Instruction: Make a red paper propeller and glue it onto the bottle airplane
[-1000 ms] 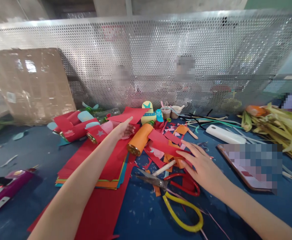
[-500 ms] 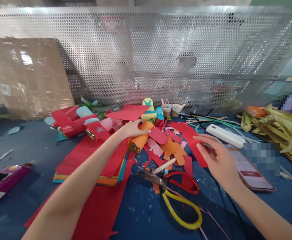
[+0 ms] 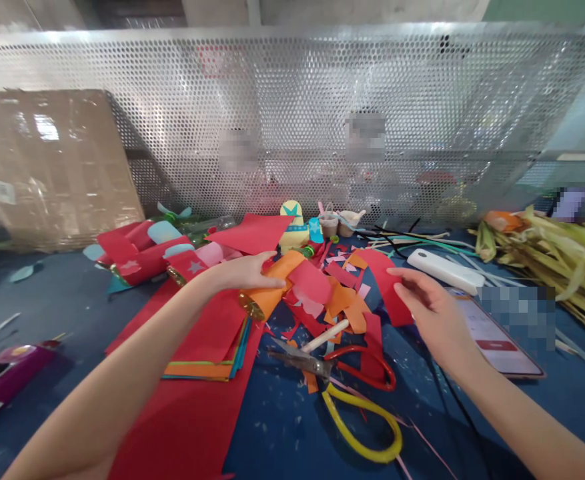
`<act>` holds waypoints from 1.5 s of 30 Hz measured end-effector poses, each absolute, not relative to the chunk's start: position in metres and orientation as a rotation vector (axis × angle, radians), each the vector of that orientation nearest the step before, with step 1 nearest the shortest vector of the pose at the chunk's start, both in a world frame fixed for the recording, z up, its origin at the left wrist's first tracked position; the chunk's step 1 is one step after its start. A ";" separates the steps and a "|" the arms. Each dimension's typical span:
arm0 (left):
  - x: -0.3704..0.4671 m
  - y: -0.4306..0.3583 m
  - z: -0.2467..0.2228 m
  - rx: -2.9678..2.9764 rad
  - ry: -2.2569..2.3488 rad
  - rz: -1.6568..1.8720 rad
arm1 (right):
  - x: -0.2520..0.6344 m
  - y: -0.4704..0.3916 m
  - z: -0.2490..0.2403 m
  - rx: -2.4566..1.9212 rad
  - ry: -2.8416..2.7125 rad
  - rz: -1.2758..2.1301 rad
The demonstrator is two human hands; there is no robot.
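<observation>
My left hand (image 3: pixel 249 272) is closed around an orange paper-wrapped bottle (image 3: pixel 267 300), which lies tilted with its clear base towards me. A green cap shows at the bottle's far end. Between thumb and fingers, my right hand (image 3: pixel 429 303) pinches the edge of a red paper strip (image 3: pixel 386 293). Orange, red and pink paper scraps (image 3: pixel 341 300) spread between the two hands. In front of them lie scissors (image 3: pixel 317 365) with one red and one yellow handle, and a white stick (image 3: pixel 325 335) beside their blades.
Stacked coloured paper (image 3: pixel 197 347) lies under my left forearm. Red paper-covered bottles (image 3: pixel 147 257) stand behind it, left of a yellow paper-covered piece (image 3: pixel 295 230). To the right are a phone (image 3: pixel 502 340), a white case (image 3: pixel 445 270) and dry husks (image 3: pixel 547 260). A perforated metal panel (image 3: pixel 297 87) closes the back.
My left hand has shifted left and slightly towards me with the orange bottle, whose base now points more to the left. My right hand keeps the red strip, whose far end has shifted slightly.
</observation>
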State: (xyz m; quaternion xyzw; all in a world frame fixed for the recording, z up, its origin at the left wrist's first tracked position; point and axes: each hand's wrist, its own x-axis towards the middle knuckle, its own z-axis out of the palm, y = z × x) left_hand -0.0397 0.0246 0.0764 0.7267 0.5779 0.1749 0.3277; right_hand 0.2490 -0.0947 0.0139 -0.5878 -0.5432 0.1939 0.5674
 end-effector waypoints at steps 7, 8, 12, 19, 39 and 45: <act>-0.054 0.005 0.079 1.976 0.951 0.300 | 0.255 -0.097 0.030 -1.333 -1.229 0.398; -0.052 0.003 0.075 1.951 0.863 0.372 | 0.256 -0.098 0.035 -1.318 -1.221 0.390; -0.036 -0.004 0.046 1.832 0.684 0.550 | 0.256 -0.096 0.065 -1.221 -1.254 0.389; -0.010 -0.029 -0.001 1.761 0.507 0.980 | 0.246 -0.089 0.126 -0.779 -1.191 0.755; -0.027 -0.041 0.012 2.388 0.585 1.380 | 0.201 -0.083 0.105 -1.093 -1.634 0.684; -0.020 -0.048 0.077 2.528 0.795 1.814 | 0.190 -0.089 0.109 -1.073 -1.699 0.673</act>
